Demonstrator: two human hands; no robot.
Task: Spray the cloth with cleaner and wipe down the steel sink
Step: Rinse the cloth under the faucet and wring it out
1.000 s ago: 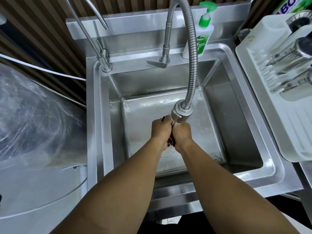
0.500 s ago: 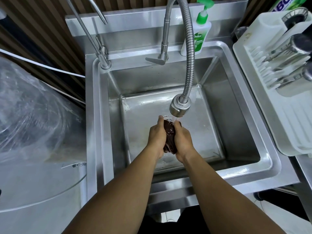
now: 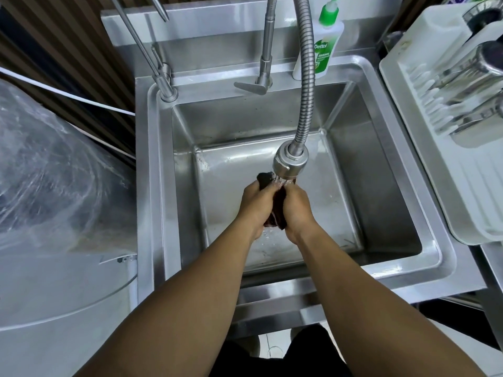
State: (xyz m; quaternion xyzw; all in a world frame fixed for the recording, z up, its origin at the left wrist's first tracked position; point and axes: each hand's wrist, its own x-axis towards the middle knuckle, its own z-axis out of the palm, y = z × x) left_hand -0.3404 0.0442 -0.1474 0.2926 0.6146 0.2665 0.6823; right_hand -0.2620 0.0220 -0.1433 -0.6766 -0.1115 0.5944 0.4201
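Note:
A dark maroon cloth (image 3: 278, 210) is bunched between my two hands over the middle of the steel sink (image 3: 381, 186). My left hand (image 3: 255, 206) grips its left side and my right hand (image 3: 296, 210) grips its right side, palms pressed toward each other. The flexible faucet's spray head (image 3: 290, 162) hangs just above the cloth, and water runs from it onto the cloth's top end (image 3: 265, 177). Drops fall below my hands onto the wet basin floor.
A green-and-white Dettol soap bottle (image 3: 324, 36) stands on the sink's back ledge. The faucet lever (image 3: 251, 88) and a second thin tap (image 3: 166, 88) rise from the back rim. A white dish rack (image 3: 462, 170) with steel items sits right; a plastic-wrapped object (image 3: 49, 170) lies left.
My hands have parted a little and shifted on the cloth, so more of it shows between them. A dark corner now sticks out above my left hand under the running water.

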